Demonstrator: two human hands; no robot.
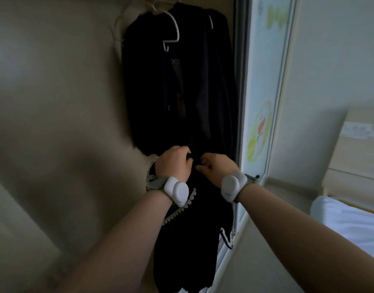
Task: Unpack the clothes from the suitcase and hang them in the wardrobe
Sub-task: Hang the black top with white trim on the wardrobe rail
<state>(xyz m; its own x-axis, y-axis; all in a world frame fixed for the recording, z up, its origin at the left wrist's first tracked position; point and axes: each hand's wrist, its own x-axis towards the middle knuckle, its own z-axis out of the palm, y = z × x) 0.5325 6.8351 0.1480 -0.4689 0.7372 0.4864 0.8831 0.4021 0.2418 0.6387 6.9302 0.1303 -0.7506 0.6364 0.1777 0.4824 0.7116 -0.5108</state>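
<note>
A black garment with pale scalloped trim (188, 235) hangs down from both my hands in front of the open wardrobe. My left hand (174, 162) grips its top edge with curled fingers. Close beside it, my right hand (216, 166) pinches the same edge. Above them, dark clothes (177, 81) hang on white hangers (171, 26) inside the wardrobe. The suitcase is out of view.
The wardrobe's beige inner wall (55, 102) fills the left side. Its sliding door (264, 92), with a pale flower pattern, stands right of the hanging clothes. A bed with white bedding (351, 225) and a light wooden headboard (355, 153) lies at the right.
</note>
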